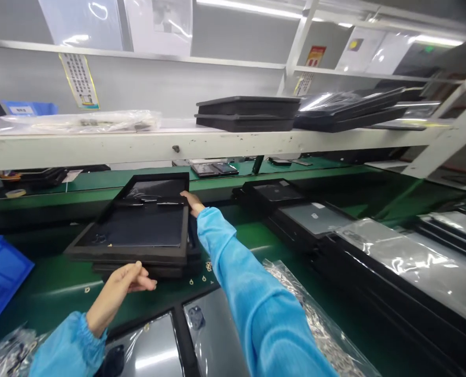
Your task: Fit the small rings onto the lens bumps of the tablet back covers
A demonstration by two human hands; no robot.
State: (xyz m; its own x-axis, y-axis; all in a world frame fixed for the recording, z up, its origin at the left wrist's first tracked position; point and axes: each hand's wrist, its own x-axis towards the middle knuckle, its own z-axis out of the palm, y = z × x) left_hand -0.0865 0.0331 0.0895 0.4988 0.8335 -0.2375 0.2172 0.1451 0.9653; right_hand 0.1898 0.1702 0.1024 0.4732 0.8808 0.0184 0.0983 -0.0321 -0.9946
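A black foam tray [84, 236] with two compartments lies on top of a stack of similar trays, slightly offset from those beneath. Dark flat panels [142, 225] with shiny film sit in its compartments. My right hand [193, 203] reaches far forward and grips the tray's right edge near the back corner. My left hand [125, 283] is just in front of the stack's near edge, its fingers loosely bent and apart, with nothing visible in them. Closer to me, another black tray [186, 335] holds grey film-covered panels [213, 330], partly hidden by my right sleeve.
Small ring-shaped parts [208, 266] lie scattered on the green work surface [60, 283]. Bags of small parts [315, 314] flank me. A blue bin [3, 277] stands left. More trays with panels [315, 217] fill the right. A white shelf beam [139, 146] crosses above the stack.
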